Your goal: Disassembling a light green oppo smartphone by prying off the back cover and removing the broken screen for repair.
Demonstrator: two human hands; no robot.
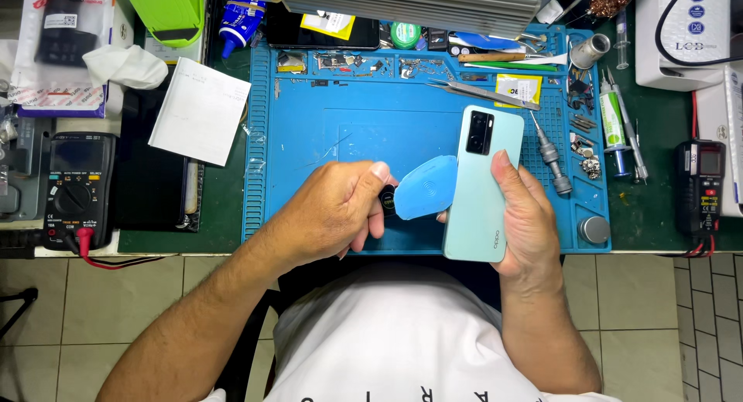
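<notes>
1. Fingers of the right hand [530,216] grip the pale green phone [481,187] by its edges.
2. Left hand [340,208] pinches a blue opening tool [425,188] against the phone's left edge.
3. Phone sits above the blue mat [309,139], long axis near-vertical, camera end pointing away.

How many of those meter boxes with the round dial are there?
2. One multimeter sits at the table's left edge with a red lead plugged in; the other multimeter sits at the far right edge. More may hide under clutter.

Both forearms reach forward, bare to the elbow. The left hand [333,208] is curled into a loose fist, thumb pressed forward along the top. The right hand [526,216] is cupped in a grip, thumb stretched up, fingers wrapped underneath.
</notes>
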